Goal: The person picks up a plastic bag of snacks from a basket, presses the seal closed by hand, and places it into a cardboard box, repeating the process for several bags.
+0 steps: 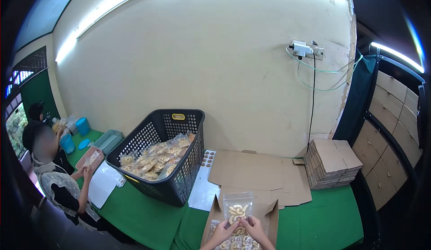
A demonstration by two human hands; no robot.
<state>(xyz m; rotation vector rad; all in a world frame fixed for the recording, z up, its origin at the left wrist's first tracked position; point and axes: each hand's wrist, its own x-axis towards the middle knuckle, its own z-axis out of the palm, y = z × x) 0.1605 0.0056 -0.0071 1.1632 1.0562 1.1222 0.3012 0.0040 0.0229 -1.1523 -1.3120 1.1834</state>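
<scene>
A clear zip bag [237, 205] of pale curved snack pieces stands upright between my hands, above an open cardboard box [272, 216]. My left hand [222, 233] is closed on the bag's lower left part. On its lower right, the fingers of my right hand [255, 230] pinch the same bag, thumbs close together near a small reddish-brown spot. More filled bags [242, 243] lie in the box below my hands. Just behind and left, a white sheet with round brown stickers [204, 185] rests on the green table.
A black crate [191, 160] holds many filled bags. Flat cardboard [256, 171] lies behind the box, with stacked folded cartons [332, 162] at right. At left, a co-worker [58, 182] handles something near a pink basket [90, 158]; another person is beyond.
</scene>
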